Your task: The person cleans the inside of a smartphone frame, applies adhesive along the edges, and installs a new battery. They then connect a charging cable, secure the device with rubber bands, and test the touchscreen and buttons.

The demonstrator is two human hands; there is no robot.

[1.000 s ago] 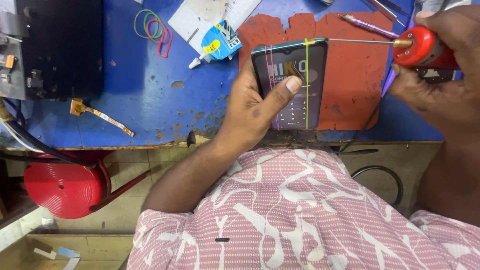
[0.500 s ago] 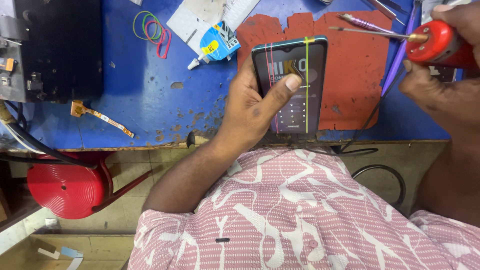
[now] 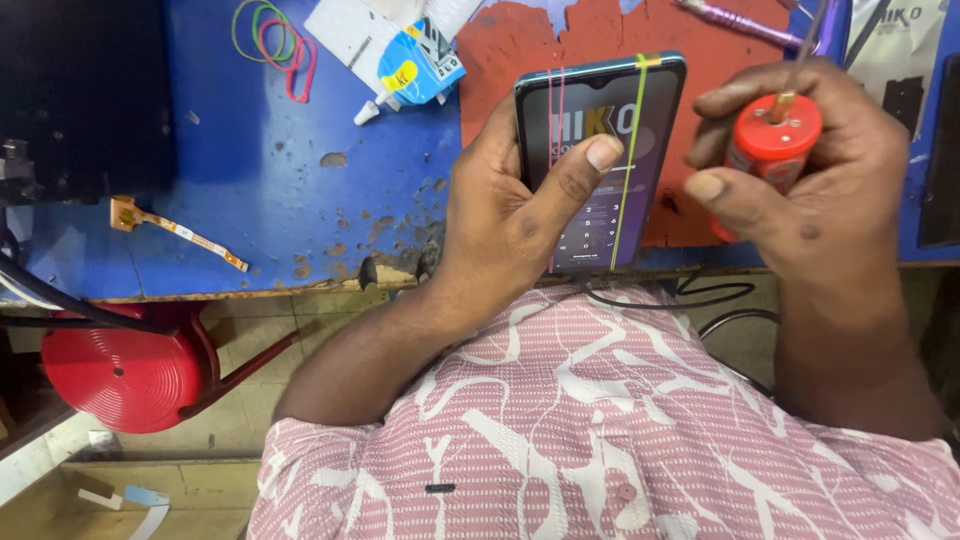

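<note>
My left hand (image 3: 515,205) holds a dark smartphone (image 3: 600,160) over the bench, thumb pressed on its lit screen. Thin rubber bands, pink and yellow-green, run lengthwise around the phone. My right hand (image 3: 810,180) is closed around the red handle of a screwdriver (image 3: 775,140), whose thin metal shaft points up and away. The screwdriver is just right of the phone, apart from it. A red mat (image 3: 720,70) lies under both on the blue workbench (image 3: 290,190).
A small glue bottle (image 3: 415,70) and coloured rubber bands (image 3: 275,40) lie at the back. A gold flex cable (image 3: 175,230) rests left. A purple pen-like tool (image 3: 735,20) lies beyond the phone. A red stool (image 3: 120,365) stands below the bench edge.
My right hand has swung the screwdriver from lying sideways above the phone to pointing upright, and moved closer to the phone. The phone stays in my left hand.
</note>
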